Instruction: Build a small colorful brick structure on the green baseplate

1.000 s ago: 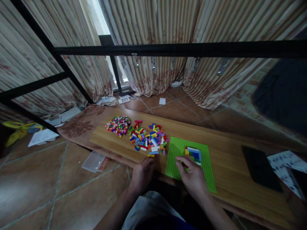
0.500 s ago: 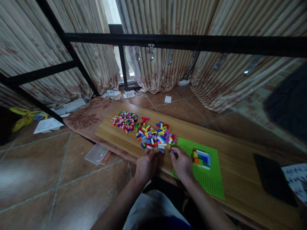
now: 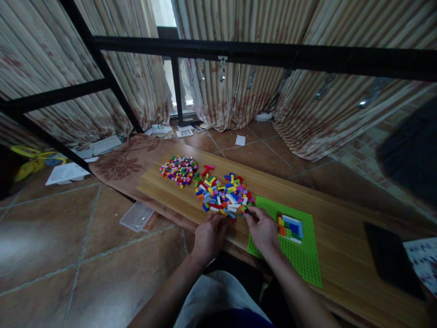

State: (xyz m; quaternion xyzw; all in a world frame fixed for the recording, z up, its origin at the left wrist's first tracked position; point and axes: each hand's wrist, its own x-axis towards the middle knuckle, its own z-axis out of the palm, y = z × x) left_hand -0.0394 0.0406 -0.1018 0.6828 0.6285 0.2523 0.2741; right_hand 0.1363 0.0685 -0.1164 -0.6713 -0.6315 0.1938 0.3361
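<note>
Beside the near edge of the larger brick pile (image 3: 223, 193) rests my left hand (image 3: 210, 234), its fingers curled together; anything inside them is hidden. My right hand (image 3: 262, 228) is at the pile's right end, thumb and forefinger closed near a few small bricks, and what they grip is too small to name. Under and beside that hand lies a green baseplate (image 3: 303, 264). On it stands a small rectangular build (image 3: 290, 228) with white, light blue, yellow, orange and green bricks around a dark blue middle.
A pile of smaller bricks (image 3: 179, 171) and a red brick piece (image 3: 207, 170) lie farther left on the wooden board (image 3: 164, 196). A black flat object (image 3: 392, 259) is at the right. A clear plastic lid (image 3: 138, 217) lies on the floor.
My right hand has shifted very slightly, its fingers still at the pile's right end. My left hand has stayed nearly in place. The view has moved a little.
</note>
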